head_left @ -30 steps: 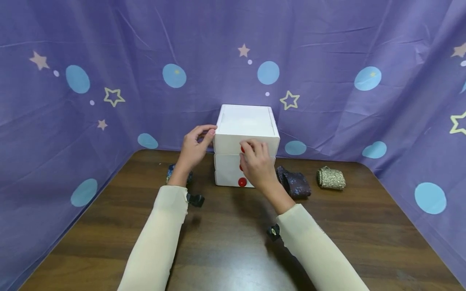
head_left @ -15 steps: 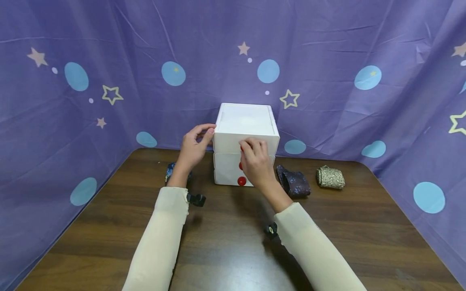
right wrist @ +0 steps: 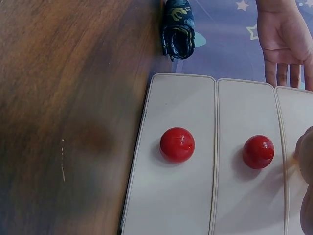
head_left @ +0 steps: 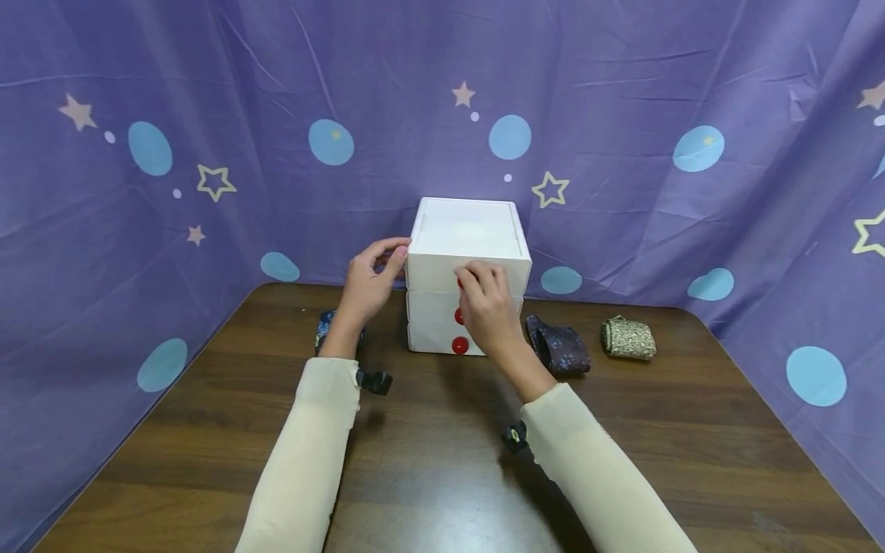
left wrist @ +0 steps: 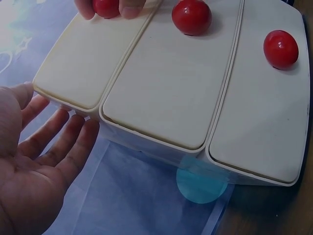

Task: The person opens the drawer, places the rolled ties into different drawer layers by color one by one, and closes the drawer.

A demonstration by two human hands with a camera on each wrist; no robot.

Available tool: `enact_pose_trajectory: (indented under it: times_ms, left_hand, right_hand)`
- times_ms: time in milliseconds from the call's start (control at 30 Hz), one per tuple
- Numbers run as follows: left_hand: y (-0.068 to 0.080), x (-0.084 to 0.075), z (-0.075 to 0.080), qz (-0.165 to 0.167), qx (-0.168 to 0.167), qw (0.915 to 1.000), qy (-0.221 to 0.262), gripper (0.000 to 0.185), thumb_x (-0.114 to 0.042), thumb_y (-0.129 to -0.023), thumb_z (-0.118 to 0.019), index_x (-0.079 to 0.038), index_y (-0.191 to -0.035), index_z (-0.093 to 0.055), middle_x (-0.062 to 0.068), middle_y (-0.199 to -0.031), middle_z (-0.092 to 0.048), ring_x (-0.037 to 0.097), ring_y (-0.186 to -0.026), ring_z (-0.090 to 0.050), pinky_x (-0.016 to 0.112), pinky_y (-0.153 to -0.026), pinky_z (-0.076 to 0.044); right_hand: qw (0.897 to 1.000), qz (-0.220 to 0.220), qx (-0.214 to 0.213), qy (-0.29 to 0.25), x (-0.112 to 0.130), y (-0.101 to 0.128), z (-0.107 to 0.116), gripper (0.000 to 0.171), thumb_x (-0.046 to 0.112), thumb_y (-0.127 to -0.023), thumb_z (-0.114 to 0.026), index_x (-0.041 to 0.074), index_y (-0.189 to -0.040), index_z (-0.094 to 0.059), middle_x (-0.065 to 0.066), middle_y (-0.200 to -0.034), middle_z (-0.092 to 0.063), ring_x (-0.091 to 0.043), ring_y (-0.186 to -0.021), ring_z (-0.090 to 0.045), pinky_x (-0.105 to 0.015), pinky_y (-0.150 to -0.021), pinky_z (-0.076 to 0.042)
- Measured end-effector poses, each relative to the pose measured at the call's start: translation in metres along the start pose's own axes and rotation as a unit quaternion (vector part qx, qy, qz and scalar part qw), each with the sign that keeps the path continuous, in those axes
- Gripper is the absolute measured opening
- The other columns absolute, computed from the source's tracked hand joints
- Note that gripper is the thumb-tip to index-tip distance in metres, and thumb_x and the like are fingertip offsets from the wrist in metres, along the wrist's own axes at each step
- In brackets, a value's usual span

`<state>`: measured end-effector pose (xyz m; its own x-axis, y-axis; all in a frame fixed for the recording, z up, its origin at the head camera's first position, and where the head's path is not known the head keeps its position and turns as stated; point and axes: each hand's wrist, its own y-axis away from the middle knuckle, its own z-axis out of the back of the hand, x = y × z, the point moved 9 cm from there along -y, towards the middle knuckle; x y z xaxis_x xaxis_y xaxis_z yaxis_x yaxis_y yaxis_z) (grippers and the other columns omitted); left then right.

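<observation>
A small white chest of drawers (head_left: 470, 226) stands against the curtain, with three drawers stacked one above another. Each drawer front carries a round red knob, the lowest knob (head_left: 459, 345) being in plain sight. My right hand (head_left: 489, 307) pinches the top knob (left wrist: 105, 7) between thumb and fingers. All the drawers look closed. My left hand (head_left: 369, 280) touches the chest's upper left side, its fingers extended along the side wall and the thumb at the front edge. In the left wrist view, the middle knob (left wrist: 191, 17) is untouched.
On the brown table (head_left: 415, 461) lie a dark flowered rolled cloth (head_left: 567, 352) and a gold-green rolled cloth (head_left: 628, 339), right of the chest. A blue patterned rolled cloth (right wrist: 178, 29) lies to its left, partly hidden by my left wrist in the head view. A purple curtain (head_left: 415, 100) hangs behind.
</observation>
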<state>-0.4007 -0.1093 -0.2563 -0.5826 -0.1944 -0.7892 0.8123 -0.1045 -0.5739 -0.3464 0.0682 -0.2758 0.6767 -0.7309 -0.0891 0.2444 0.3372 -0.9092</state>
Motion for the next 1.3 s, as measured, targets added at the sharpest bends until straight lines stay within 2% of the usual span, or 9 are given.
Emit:
enact_pose_trajectory:
  times_ms: [67, 233, 400, 700, 1067, 1167, 1300]
  left_hand:
    - [0.0, 0.0, 0.0, -0.002, -0.002, 1.0, 0.003, 0.034, -0.016, -0.106, -0.057, 0.007, -0.131, -0.063, 0.026, -0.129, -0.062, 0.036, -0.104, -0.064, 0.06, -0.091, -0.054]
    - [0.002, 0.0, 0.0, -0.001, -0.004, 1.0, -0.003, 0.034, -0.016, -0.107, -0.057, 0.006, -0.132, -0.063, 0.025, -0.131, -0.062, 0.035, -0.106, -0.063, 0.058, -0.092, -0.055]
    - [0.003, -0.002, -0.001, -0.01, -0.004, 0.9999, -0.011, 0.034, -0.014, -0.107, -0.056, 0.007, -0.132, -0.062, 0.026, -0.131, -0.061, 0.039, -0.107, -0.062, 0.06, -0.091, -0.054]
    - [0.003, -0.003, -0.001, -0.012, -0.008, 0.9998, -0.01, 0.033, -0.014, -0.107, -0.056, 0.008, -0.131, -0.063, 0.027, -0.128, -0.062, 0.04, -0.107, -0.063, 0.062, -0.091, -0.054]
    - [0.004, -0.007, -0.002, -0.011, -0.01, 0.9998, -0.011, 0.033, -0.014, -0.107, -0.055, 0.008, -0.131, -0.063, 0.027, -0.127, -0.063, 0.038, -0.107, -0.064, 0.058, -0.09, -0.056]
    - [0.003, -0.004, -0.002, -0.009, -0.011, 0.9998, -0.013, 0.034, -0.014, -0.107, -0.055, 0.009, -0.131, -0.063, 0.026, -0.127, -0.063, 0.038, -0.106, -0.064, 0.057, -0.09, -0.056]
    - [-0.003, 0.014, -0.001, -0.005, -0.012, 0.9997, -0.019, 0.034, -0.017, -0.108, -0.055, 0.005, -0.132, -0.063, 0.024, -0.13, -0.063, 0.037, -0.107, -0.064, 0.052, -0.089, -0.058]
  right_hand:
    - [1.0, 0.003, 0.002, 0.002, 0.0, 0.0, 0.0, 0.027, -0.009, -0.088, -0.067, -0.006, -0.115, -0.066, -0.02, -0.111, -0.062, -0.039, -0.097, -0.055, -0.047, -0.086, -0.048]
    - [1.0, 0.01, 0.008, 0.006, 0.001, -0.001, 0.0, 0.028, -0.009, -0.087, -0.068, -0.006, -0.114, -0.066, -0.02, -0.11, -0.062, -0.039, -0.098, -0.055, -0.047, -0.087, -0.048]
    - [1.0, 0.015, 0.007, 0.008, 0.002, -0.002, 0.001, 0.029, -0.011, -0.084, -0.07, -0.006, -0.112, -0.066, -0.02, -0.109, -0.062, -0.038, -0.098, -0.055, -0.047, -0.086, -0.049]
    - [0.999, 0.024, 0.023, 0.024, 0.003, -0.004, 0.0, 0.027, -0.008, -0.084, -0.07, -0.006, -0.11, -0.065, -0.02, -0.108, -0.061, -0.037, -0.097, -0.055, -0.046, -0.085, -0.048]
    - [0.999, 0.033, 0.027, 0.027, 0.005, -0.005, 0.003, 0.027, -0.009, -0.082, -0.07, -0.006, -0.109, -0.065, -0.02, -0.106, -0.06, -0.037, -0.096, -0.055, -0.046, -0.083, -0.048]
    - [0.999, 0.033, 0.027, 0.026, 0.005, -0.005, 0.003, 0.027, -0.009, -0.082, -0.069, -0.006, -0.109, -0.066, -0.02, -0.106, -0.061, -0.037, -0.096, -0.055, -0.046, -0.083, -0.048]
    - [0.999, 0.034, 0.023, 0.027, 0.006, -0.005, 0.004, 0.027, -0.009, -0.08, -0.071, -0.005, -0.107, -0.067, -0.02, -0.104, -0.061, -0.036, -0.095, -0.055, -0.046, -0.083, -0.049]
